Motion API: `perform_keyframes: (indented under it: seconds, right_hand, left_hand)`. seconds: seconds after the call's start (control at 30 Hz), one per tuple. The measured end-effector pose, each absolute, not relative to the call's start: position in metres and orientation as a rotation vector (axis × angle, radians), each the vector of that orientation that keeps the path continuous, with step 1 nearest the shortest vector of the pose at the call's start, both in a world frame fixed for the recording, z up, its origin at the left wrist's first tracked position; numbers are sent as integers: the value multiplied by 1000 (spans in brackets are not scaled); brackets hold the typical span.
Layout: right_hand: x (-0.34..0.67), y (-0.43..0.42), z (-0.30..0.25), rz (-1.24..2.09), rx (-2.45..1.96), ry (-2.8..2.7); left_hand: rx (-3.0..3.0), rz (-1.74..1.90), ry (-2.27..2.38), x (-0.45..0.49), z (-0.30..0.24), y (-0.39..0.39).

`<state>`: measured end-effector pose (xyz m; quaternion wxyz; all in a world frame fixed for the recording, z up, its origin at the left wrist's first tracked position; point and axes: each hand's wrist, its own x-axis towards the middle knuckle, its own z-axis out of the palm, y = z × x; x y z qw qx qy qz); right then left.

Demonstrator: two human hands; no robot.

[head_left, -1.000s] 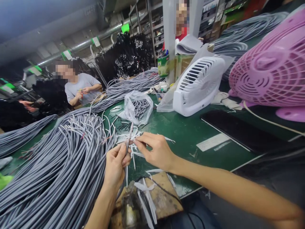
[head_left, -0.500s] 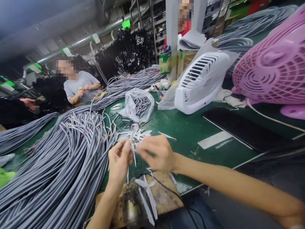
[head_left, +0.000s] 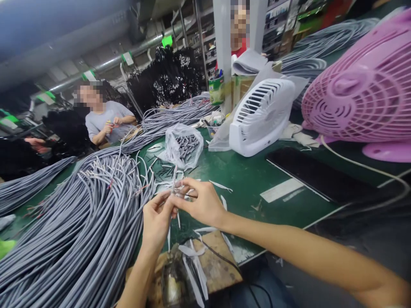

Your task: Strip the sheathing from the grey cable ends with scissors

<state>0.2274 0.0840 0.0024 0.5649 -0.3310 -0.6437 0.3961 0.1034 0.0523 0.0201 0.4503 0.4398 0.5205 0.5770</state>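
In front of me both hands meet over the table, fingertips together. My left hand (head_left: pixel 158 218) is closed in a pinch on a thin greyish-white strand (head_left: pixel 175 172) whose upper end sticks up above the fingers. White strips hang below the hands. My right hand (head_left: pixel 204 201) is closed at the same spot, and a thin dark piece shows between its fingers; its kind is unclear. Just behind the fingers lie white strips and short black pieces (head_left: pixel 165 172). Beyond them sits a clear plastic bag (head_left: pixel 199 147) holding many small grey tubes.
A big bundle of grey cables (head_left: pixel 93 214) fills the left side. A wooden board (head_left: pixel 221 256) with a metal device (head_left: pixel 173 278) is nearest me. To the right are a white fan (head_left: pixel 263 119), a pink fan (head_left: pixel 356 94) and a dark flat panel (head_left: pixel 317 173). Co-workers (head_left: pixel 109 119) are across the table.
My right hand, blurred and slightly apart before, has moved left to meet the left hand's fingertips. The view has shifted slightly.
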Motion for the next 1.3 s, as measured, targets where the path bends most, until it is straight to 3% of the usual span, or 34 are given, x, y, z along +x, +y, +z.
perform_keyframes:
  seconds: [0.17,0.57,0.77,1.3]
  right_hand:
    - [229,81,0,808,-665,-1516]
    - [230,68,-6,56,41,-1765]
    - [244,75,7,-54,-731,-1686]
    - [238,74,-1,-65,-752,-1865]
  left_hand:
    - [1138,1422,1279,102,15,53]
    - [1001,1604,1333,98,20,58]
    - [1305,1660,1482,98,24,52]
    - [1878,1652,1598,96,17,42]
